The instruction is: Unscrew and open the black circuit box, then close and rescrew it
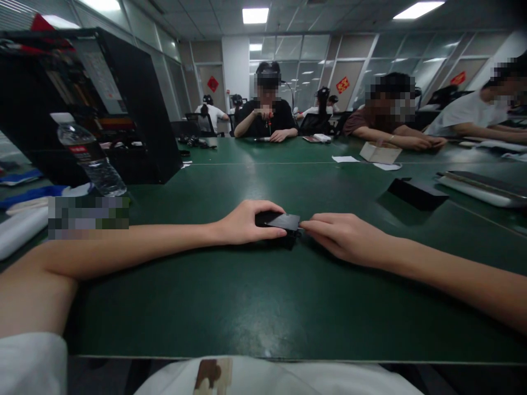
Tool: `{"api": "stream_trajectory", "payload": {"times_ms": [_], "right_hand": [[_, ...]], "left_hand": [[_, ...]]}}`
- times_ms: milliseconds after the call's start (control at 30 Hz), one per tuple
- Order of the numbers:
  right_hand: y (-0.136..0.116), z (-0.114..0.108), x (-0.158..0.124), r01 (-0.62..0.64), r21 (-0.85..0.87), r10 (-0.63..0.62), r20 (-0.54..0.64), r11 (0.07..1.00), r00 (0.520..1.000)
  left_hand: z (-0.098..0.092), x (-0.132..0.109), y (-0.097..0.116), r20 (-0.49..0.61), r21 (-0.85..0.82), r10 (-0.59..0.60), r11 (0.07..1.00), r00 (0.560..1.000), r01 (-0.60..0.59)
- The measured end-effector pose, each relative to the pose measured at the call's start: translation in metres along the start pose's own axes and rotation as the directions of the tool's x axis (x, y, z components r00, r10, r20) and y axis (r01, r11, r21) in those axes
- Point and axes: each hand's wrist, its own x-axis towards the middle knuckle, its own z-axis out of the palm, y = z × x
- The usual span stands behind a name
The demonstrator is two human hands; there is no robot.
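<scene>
A small black box-like device (pixel 284 221) is held just above or on the green table (pixel 247 296), near the middle of the view. My left hand (pixel 257 222) is wrapped round its left side, thumb in front and fingers behind. At the device's right end, the fingertips of my right hand (pixel 341 233) are pinched together on a small, thin, light-coloured piece, too small to make out. Dark parts show beneath the device's right end.
A black open-sided case (pixel 135 104) and a clear water bottle (pixel 88 156) stand at the left. A black box (pixel 418 193) and a flat silver-edged object (pixel 486 189) lie at the right. Across the table a person (pixel 267 118) in black sits, with others further right.
</scene>
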Motion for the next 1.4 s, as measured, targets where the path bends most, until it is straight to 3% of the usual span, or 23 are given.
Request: {"api": "stream_trajectory", "payload": {"times_ms": [133, 333, 533, 733, 1033, 1200, 1400], "right_hand": [[0.008, 0.010, 0.005, -0.077, 0.172, 0.072, 0.037, 0.982, 0.997], [0.025, 0.009, -0.001, -0.030, 0.203, 0.012, 0.090, 0.979, 0.996], [0.046, 0.008, -0.006, -0.077, 0.199, 0.044, 0.161, 0.977, 0.986], [0.053, 0.014, -0.008, -0.066, 0.000, 0.064, 0.202, 0.998, 0.977], [0.023, -0.009, 0.004, 0.157, -0.397, -0.124, 0.109, 0.904, 0.986], [0.018, -0.020, 0.003, 0.142, -0.399, -0.132, 0.052, 0.906, 0.990], [0.027, -0.015, -0.004, 0.055, -0.219, -0.043, 0.059, 0.974, 0.997]], "left_hand": [[0.000, 0.000, 0.000, -0.003, -0.008, 0.009, 1.000, 1.000, -0.009], [0.000, 0.001, 0.002, 0.000, 0.002, 0.016, 1.000, 1.000, -0.016], [-0.001, 0.001, 0.003, 0.002, 0.011, 0.012, 1.000, 1.000, -0.012], [-0.002, 0.001, 0.003, 0.010, 0.001, 0.020, 1.000, 1.000, -0.020], [-0.001, 0.000, -0.001, 0.017, -0.009, 0.097, 0.995, 0.995, -0.097], [-0.003, -0.002, 0.000, 0.059, -0.001, 0.167, 0.986, 0.984, -0.168], [-0.003, -0.003, 0.000, 0.078, 0.001, 0.258, 0.966, 0.963, -0.259]]}}
